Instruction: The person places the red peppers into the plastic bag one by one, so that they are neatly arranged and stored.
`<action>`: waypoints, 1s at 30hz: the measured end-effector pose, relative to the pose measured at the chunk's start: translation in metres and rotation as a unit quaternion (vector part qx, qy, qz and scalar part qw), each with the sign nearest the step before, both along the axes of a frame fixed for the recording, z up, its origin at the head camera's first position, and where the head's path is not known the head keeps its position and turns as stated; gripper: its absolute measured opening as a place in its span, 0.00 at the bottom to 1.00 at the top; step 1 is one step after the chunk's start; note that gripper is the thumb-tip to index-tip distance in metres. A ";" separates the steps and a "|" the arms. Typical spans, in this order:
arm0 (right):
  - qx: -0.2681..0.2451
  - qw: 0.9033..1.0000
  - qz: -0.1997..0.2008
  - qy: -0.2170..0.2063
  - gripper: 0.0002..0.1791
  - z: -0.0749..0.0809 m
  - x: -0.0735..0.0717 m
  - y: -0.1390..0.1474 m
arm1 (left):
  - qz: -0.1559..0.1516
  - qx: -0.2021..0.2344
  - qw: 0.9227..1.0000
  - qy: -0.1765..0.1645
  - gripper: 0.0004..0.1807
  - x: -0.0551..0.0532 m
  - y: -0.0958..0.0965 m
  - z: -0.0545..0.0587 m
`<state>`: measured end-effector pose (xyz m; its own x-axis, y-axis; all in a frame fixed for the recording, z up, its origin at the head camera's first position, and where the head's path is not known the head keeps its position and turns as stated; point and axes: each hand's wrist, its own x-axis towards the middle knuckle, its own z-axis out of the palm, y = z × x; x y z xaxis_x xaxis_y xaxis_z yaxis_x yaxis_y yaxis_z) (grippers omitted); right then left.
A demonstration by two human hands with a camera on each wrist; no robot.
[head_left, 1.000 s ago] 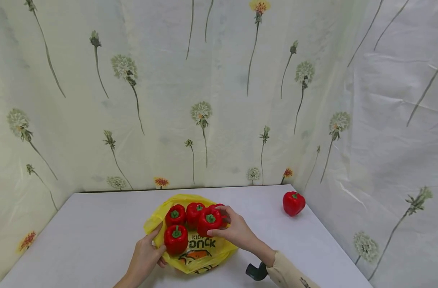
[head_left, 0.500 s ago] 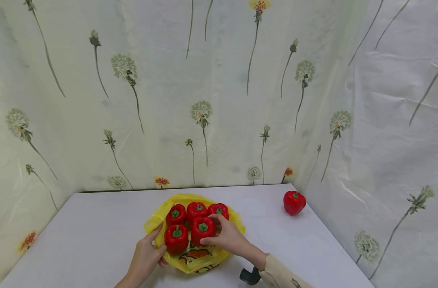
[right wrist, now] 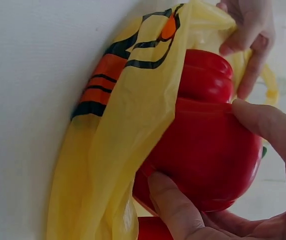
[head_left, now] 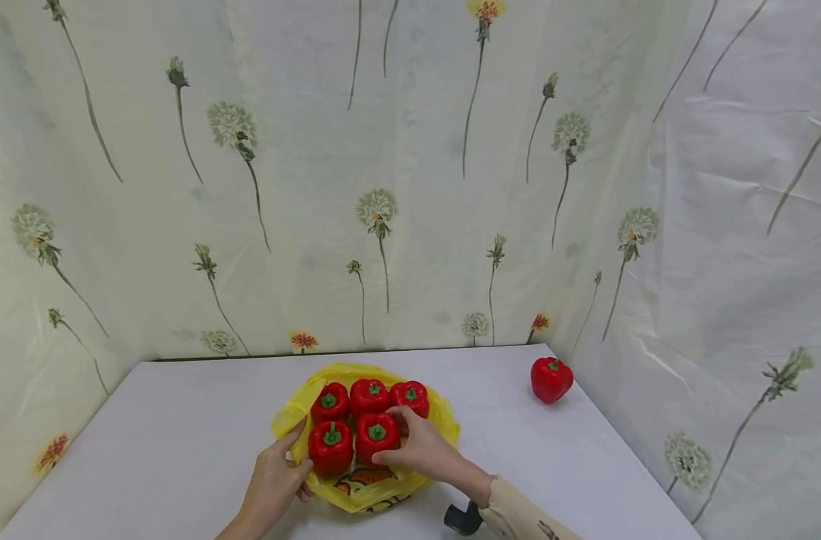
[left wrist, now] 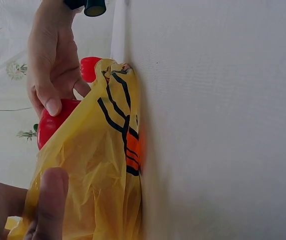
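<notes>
A yellow plastic bag point(head_left: 444, 429) with a printed cartoon lies open on the white table, several red bell peppers inside it. My right hand point(head_left: 425, 450) grips the front right bell pepper point(head_left: 368, 448) between thumb and fingers. In the right wrist view that bell pepper point(right wrist: 213, 145) stands behind the bag's near wall, which hides part of it. My left hand point(head_left: 273, 480) holds the bag's left edge, beside the front left bell pepper point(head_left: 330, 448). The left wrist view shows the left thumb point(left wrist: 53, 195) against the yellow plastic.
One more red bell pepper point(head_left: 551, 380) stands on the table point(head_left: 181, 435) near its back right corner. A dandelion-print curtain point(head_left: 424, 247) rises behind the table and along its sides. At my right wrist is a dark rounded device point(head_left: 461, 519).
My right hand has moved left and toward me with its bell pepper, lowering it next to the front left one. The back right bell pepper came into view. My left hand has hardly moved.
</notes>
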<state>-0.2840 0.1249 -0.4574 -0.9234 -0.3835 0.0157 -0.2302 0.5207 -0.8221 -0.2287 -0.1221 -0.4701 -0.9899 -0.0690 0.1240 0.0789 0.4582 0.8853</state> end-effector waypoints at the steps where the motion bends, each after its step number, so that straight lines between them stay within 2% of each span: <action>1: 0.004 1.000 0.000 -0.002 0.43 -0.001 0.000 -0.001 | -0.001 0.000 1.000 0.001 0.35 0.000 0.000 0.000; 10: 0.006 1.000 0.013 0.003 0.40 -0.007 0.000 -0.005 | -0.003 0.011 1.000 0.003 0.35 0.001 0.000 0.000; 30: 0.009 1.000 0.017 -0.004 0.41 -0.013 -0.003 -0.014 | 0.009 0.009 1.000 -0.027 0.37 0.000 0.003 0.002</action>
